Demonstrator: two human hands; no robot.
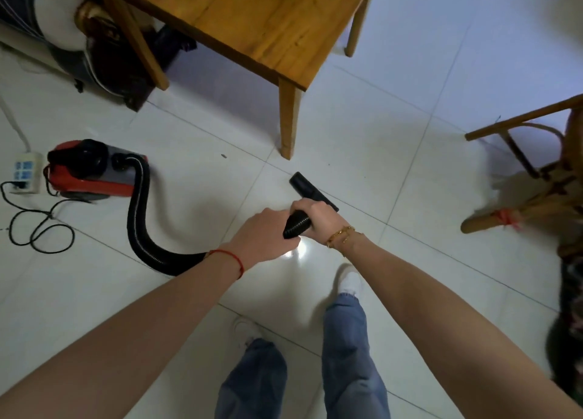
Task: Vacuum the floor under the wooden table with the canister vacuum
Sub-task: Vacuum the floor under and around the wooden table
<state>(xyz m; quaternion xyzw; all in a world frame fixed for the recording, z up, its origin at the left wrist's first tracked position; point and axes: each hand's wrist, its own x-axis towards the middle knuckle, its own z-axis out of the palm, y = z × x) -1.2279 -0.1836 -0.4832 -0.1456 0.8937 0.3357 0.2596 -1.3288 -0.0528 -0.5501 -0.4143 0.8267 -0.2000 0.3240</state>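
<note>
The red and grey canister vacuum (91,174) sits on the white tiled floor at the left. Its black ribbed hose (138,226) curves down and right to my hands. My left hand (263,237) grips the hose from above. Just ahead of it, my right hand (315,218) grips the hose end. The black floor nozzle (304,186) lies flat on the tiles in front of my right hand, a short way before the near leg (288,122) of the wooden table (262,21).
A white power strip (26,172) and a looped black cord (38,226) lie left of the vacuum. Dark bags and a round object stand behind the table at upper left. A wooden chair (536,172) stands at the right. My feet are below my hands.
</note>
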